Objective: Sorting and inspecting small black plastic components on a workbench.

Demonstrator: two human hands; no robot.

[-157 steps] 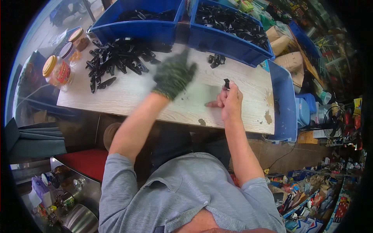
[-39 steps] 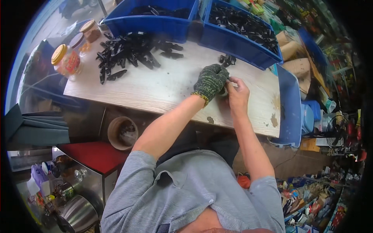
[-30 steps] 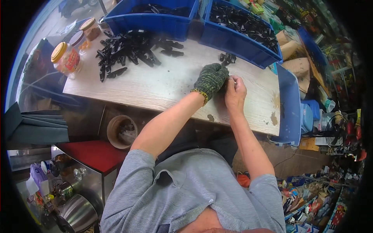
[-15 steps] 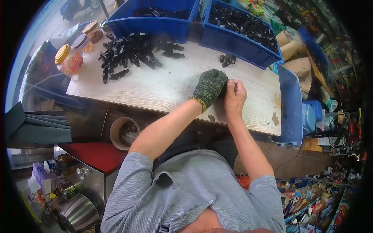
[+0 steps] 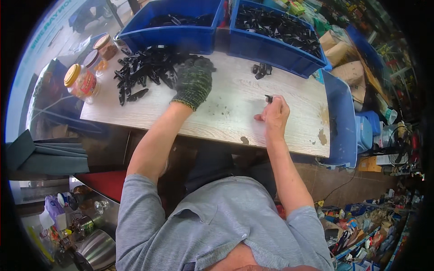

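Observation:
My left hand (image 5: 193, 84), in a dark green knitted glove, reaches over the right edge of a heap of black plastic pieces (image 5: 145, 67) on the pale wooden table. Its fingertips blur into the dark pieces there, so whether it grips one does not show. My bare right hand (image 5: 275, 114) is raised over the right half of the table, thumb apart from the curled fingers. Between those fingers a small black piece (image 5: 269, 98) sticks out at the top. Two or three similar black pieces (image 5: 261, 70) lie together beyond this hand.
Two blue bins stand along the far edge: the left bin (image 5: 169, 39) and the right bin (image 5: 275, 49), both holding black pieces. Lidded jars (image 5: 82, 83) line the table's left end. A lower blue tub (image 5: 342, 122) adjoins the right edge. Below left is a red surface (image 5: 101, 183).
My left hand has moved away from my right hand, leftward to the heap. The right hand stays near its place, now apart, with a small black piece showing in its fingers.

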